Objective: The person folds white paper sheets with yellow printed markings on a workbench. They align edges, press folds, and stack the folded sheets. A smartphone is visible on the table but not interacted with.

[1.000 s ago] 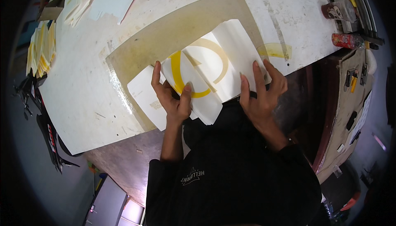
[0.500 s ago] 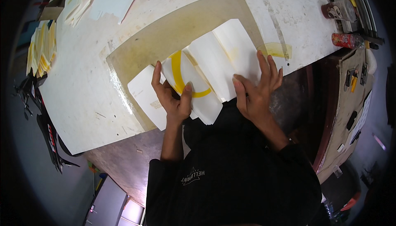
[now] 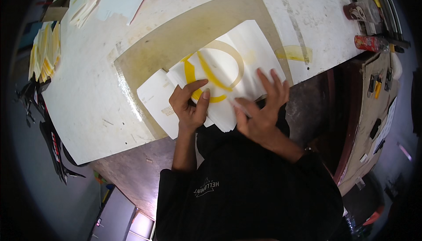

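Note:
A stack of white paper leaves lies spread like an open booklet, with yellow and tan curved bands printed on it. My left hand pinches the leaves at their left part between thumb and fingers. Over the lower right of the leaves is my right hand, somewhat blurred, its fingers apart and its thumb near the paper's lower edge. Whether its fingertips touch the paper is hard to see. Beneath the leaves on the left, a white printed sheet or cover sticks out.
A tan cutting mat lies under the paper on a worn white table. Yellow-edged paper stacks and flat white pieces are at the far left. A plastic cup and a red-labelled bottle stand at the right edge.
My right hand has moved left and inward from the right edge of the paper. A leaf has turned, showing another yellow band and a tan curve. My left forefinger has come down onto the leaves.

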`<action>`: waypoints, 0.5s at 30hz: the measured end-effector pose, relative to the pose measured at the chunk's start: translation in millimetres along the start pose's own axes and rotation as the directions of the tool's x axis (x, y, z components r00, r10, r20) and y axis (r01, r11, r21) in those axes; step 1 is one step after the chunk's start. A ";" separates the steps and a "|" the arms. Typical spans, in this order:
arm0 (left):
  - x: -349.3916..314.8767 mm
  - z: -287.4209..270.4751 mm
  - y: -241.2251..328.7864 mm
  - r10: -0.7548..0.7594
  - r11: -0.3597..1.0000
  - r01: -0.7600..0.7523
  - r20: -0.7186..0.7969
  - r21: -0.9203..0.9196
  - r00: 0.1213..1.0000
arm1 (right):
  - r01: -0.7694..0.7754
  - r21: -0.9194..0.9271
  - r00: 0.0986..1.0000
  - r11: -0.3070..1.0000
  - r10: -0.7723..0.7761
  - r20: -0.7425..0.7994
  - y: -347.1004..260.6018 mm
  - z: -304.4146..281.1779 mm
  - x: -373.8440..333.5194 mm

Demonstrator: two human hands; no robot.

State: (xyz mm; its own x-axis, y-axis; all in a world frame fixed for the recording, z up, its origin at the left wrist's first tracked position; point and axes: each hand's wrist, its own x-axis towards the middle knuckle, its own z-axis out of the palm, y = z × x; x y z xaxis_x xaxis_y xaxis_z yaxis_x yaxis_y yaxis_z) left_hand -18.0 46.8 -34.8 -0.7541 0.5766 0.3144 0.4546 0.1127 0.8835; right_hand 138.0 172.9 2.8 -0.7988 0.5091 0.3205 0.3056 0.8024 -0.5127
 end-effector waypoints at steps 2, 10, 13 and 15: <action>-2.5 0.2 -2.9 -0.002 1.000 0.002 -0.001 0.031 1.000 | 0.115 0.049 0.993 0.992 -0.117 0.027 -10.0 0.9 -4.6; -0.9 11.2 3.0 -0.145 0.975 0.128 -0.080 -0.184 0.986 | -0.190 -0.150 0.968 0.970 0.159 -0.197 39.5 -7.0 16.6; -3.2 8.1 -1.6 -0.139 0.974 0.129 -0.041 -0.189 0.989 | -0.167 -0.272 0.976 0.948 0.119 -0.185 49.0 -9.2 16.5; -4.7 7.4 -3.9 -0.139 0.977 0.132 -0.028 -0.168 0.990 | -0.113 -0.315 0.984 0.942 0.063 -0.164 51.7 -8.4 12.7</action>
State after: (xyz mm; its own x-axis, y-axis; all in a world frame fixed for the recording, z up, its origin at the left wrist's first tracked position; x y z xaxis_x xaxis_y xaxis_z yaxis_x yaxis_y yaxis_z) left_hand -12.8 49.7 -42.3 -0.8227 0.5326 0.1986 0.2650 0.0503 0.9629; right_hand 148.0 223.5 -12.9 -0.6819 0.6030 0.4141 0.5414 0.7967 -0.2686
